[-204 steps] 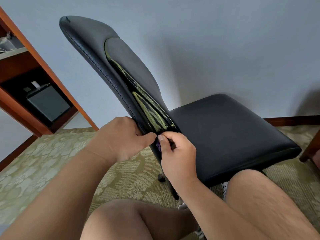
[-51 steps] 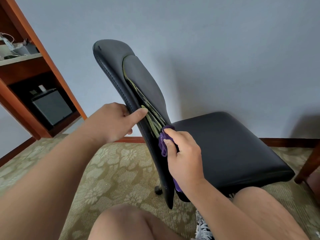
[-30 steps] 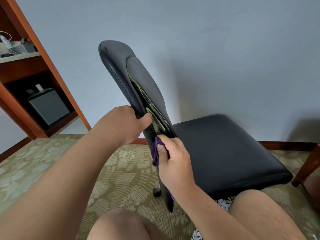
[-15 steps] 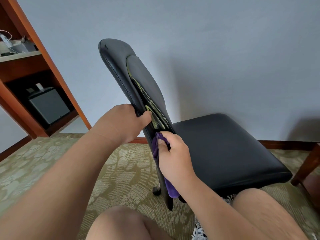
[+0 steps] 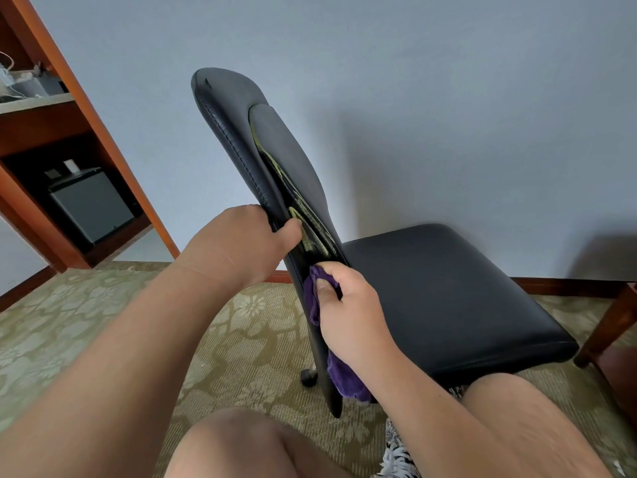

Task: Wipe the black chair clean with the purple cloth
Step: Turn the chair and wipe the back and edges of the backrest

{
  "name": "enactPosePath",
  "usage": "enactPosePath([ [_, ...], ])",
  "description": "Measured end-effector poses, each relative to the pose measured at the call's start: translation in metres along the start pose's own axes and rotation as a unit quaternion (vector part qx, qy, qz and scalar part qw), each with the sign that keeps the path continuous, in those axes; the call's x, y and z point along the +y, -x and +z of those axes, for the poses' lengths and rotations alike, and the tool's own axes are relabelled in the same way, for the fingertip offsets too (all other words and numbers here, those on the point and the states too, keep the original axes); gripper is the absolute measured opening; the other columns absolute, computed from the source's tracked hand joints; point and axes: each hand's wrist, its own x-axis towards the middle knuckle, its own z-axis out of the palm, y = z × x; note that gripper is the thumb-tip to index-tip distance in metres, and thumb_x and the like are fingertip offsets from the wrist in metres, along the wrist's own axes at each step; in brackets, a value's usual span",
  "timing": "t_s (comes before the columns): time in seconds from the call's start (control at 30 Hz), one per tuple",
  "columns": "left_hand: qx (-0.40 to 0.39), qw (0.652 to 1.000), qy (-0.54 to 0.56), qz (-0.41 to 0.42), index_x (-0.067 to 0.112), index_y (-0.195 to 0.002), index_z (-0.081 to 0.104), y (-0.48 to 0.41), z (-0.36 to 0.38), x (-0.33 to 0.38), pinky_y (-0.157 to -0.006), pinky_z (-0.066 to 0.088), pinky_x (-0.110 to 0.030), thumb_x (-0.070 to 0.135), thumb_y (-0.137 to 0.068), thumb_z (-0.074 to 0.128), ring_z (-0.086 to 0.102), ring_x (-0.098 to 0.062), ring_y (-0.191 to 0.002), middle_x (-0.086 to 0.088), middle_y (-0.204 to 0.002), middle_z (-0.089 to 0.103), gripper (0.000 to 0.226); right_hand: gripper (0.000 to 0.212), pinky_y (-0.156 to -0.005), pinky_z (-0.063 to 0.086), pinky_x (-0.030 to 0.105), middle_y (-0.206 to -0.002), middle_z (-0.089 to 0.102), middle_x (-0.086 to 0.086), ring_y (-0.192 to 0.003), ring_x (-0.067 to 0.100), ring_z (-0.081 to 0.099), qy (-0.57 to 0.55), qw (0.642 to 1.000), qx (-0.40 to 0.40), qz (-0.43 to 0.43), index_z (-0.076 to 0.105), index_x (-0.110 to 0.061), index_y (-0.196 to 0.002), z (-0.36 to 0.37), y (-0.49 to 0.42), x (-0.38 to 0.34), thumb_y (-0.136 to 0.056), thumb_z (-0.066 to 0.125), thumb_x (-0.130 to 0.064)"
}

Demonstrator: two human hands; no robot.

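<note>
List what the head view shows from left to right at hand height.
Wooden shelf → black box → left hand gripping the chair back → right hand holding the purple cloth → chair seat → wooden leg.

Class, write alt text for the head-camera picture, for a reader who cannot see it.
A person's right hand presses a purple cloth against the lower backrest of a black chair, while the left hand grips the backrest's edge. The chair stands on patterned carpet by a pale wall, with a wooden shelf unit at left.
</note>
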Motion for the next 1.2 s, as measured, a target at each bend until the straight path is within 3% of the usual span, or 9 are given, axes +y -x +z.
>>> enactPosePath([
  [0.17, 0.017, 0.999, 0.025, -0.014, 0.029, -0.146, 0.010, -0.001, -0.002, 0.002, -0.067, 0.050, -0.030, 0.022, -0.099, 0.035, 0.054, -0.024, -0.083, -0.003, -0.093, 0.050, 0.054, 0.026, -0.075, 0.036, -0.001, -0.106, 0.056, -0.022, -0.099, -0.012, 0.050, -0.025, 0.999, 0.013, -0.040, 0.061, -0.043, -0.113, 0.002, -0.013, -0.031, -0.102, 0.047, -0.024],
  [0.3, 0.029, 0.987, 0.135, -0.081, 0.028, -0.139, 0.027, 0.002, -0.001, 0.004, -0.057, 0.046, -0.028, 0.029, -0.100, 0.037, 0.055, -0.020, -0.076, -0.001, -0.086, 0.054, 0.040, 0.028, -0.085, 0.047, 0.021, -0.110, 0.056, -0.015, -0.100, 0.003, 0.056, 0.022, 0.998, 0.007, -0.056, 0.057, -0.044, -0.120, 0.000, -0.008, -0.028, -0.103, 0.045, -0.025],
  [0.37, 0.020, 0.952, 0.249, -0.177, 0.012, -0.101, 0.055, 0.001, -0.003, 0.002, -0.046, 0.037, -0.025, 0.045, -0.096, 0.041, 0.052, -0.016, -0.056, 0.000, -0.066, 0.054, 0.037, 0.030, -0.090, 0.050, 0.033, -0.110, 0.056, -0.014, -0.102, 0.008, 0.056, 0.052, 0.998, 0.001, -0.047, 0.057, -0.042, -0.125, -0.003, -0.001, -0.017, -0.104, 0.044, -0.025],
  [0.47, 0.038, 0.902, 0.359, -0.236, 0.004, -0.067, 0.053, -0.003, 0.001, 0.005, -0.042, 0.035, -0.025, 0.058, -0.090, 0.042, 0.048, -0.013, -0.044, -0.003, -0.052, 0.053, 0.060, 0.031, -0.091, 0.051, 0.039, -0.111, 0.055, -0.013, -0.102, 0.009, 0.055, 0.088, 0.996, -0.011, -0.029, 0.058, -0.038, -0.128, -0.008, 0.003, -0.007, -0.104, 0.044, -0.024],
  [0.73, 0.052, 0.880, 0.409, -0.236, 0.005, -0.067, 0.053, 0.000, 0.003, 0.009, -0.040, 0.032, -0.020, 0.064, -0.084, 0.040, 0.046, -0.005, -0.040, 0.000, -0.050, 0.052, 0.063, 0.024, -0.084, 0.053, 0.038, -0.106, 0.059, -0.018, -0.098, 0.009, 0.058, 0.101, 0.989, 0.094, -0.050, 0.047, -0.037, -0.120, -0.027, 0.011, -0.009, -0.100, 0.053, -0.027],
  [0.93, 0.042, 0.880, 0.410, -0.238, 0.007, -0.071, 0.053, 0.003, -0.006, 0.013, -0.042, 0.031, -0.021, 0.060, -0.088, 0.043, 0.046, -0.007, -0.043, -0.001, -0.052, 0.050, 0.057, 0.018, -0.073, 0.052, 0.036, -0.104, 0.059, -0.014, -0.093, 0.011, 0.056, 0.157, 0.972, 0.113, -0.132, 0.058, -0.036, -0.114, -0.020, -0.007, -0.020, -0.096, 0.058, -0.033],
  [1.0, 0.021, 0.894, 0.385, -0.227, 0.014, -0.100, 0.057, 0.006, -0.011, 0.012, -0.044, 0.031, -0.023, 0.051, -0.094, 0.042, 0.048, -0.014, -0.055, 0.001, -0.062, 0.045, 0.040, 0.018, -0.068, 0.053, 0.035, -0.102, 0.058, -0.014, -0.089, 0.012, 0.057, 0.180, 0.966, 0.119, -0.142, 0.059, -0.035, -0.115, -0.015, -0.009, -0.015, -0.097, 0.057, -0.034],
  [1.1, 0.032, 0.865, 0.440, -0.237, 0.029, -0.136, 0.029, 0.010, -0.013, 0.014, -0.045, 0.027, -0.024, 0.034, -0.098, 0.039, 0.046, -0.019, -0.067, 0.001, -0.071, 0.031, 0.040, 0.020, -0.069, 0.053, 0.031, -0.102, 0.060, -0.016, -0.087, 0.006, 0.058, 0.179, 0.967, 0.133, -0.121, 0.060, -0.034, -0.117, -0.015, -0.004, 0.005, -0.097, 0.057, -0.035],
  [1.2, 0.046, 0.879, 0.409, -0.241, 0.002, -0.082, 0.052, 0.007, -0.010, 0.012, -0.033, 0.024, -0.013, 0.055, -0.093, 0.044, 0.043, -0.003, -0.038, 0.001, -0.053, 0.043, 0.054, 0.022, -0.076, 0.053, 0.026, -0.101, 0.061, -0.019, -0.086, 0.000, 0.055, 0.163, 0.974, 0.137, -0.082, 0.063, -0.033, -0.118, -0.018, 0.003, 0.021, -0.096, 0.061, -0.033],
])
